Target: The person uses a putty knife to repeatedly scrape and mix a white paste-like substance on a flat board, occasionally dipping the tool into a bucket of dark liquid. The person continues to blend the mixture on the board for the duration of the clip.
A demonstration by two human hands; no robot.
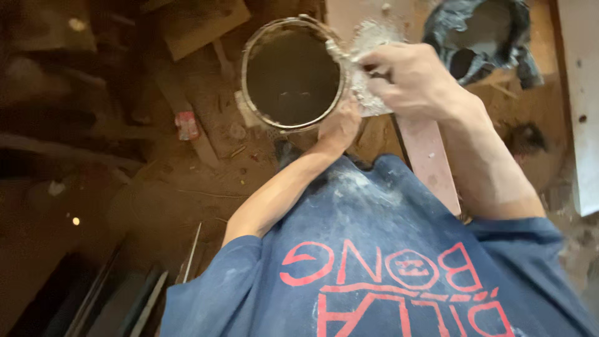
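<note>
**Both hands at the rim of a round can**

We look down over our own chest, where a blue shirt (374, 262) with red print fills the lower middle of the frame. Above it, near the top centre, we hold a round can (292, 75), its dark inside facing us and its metal rim pale with dust.

Our left hand (340, 128) comes up from below and grips the can at its lower right edge; the fingers are hidden behind it, so we cannot tell how far they curl. Our right hand (415, 78), just right of the can, is closed around a dusty whitish rag (368, 62), pressed against the can's right rim.

Under the right forearm a pinkish plank (430, 162) runs down toward the shirt. In the upper right a crumpled grey bag (483, 37) lies on the brown ground. A white board (583, 106) stands along the right edge. At the upper left, wood offcuts (199, 25) and a small red scrap (187, 125) lie in the dirt, dim and blurred.
</note>
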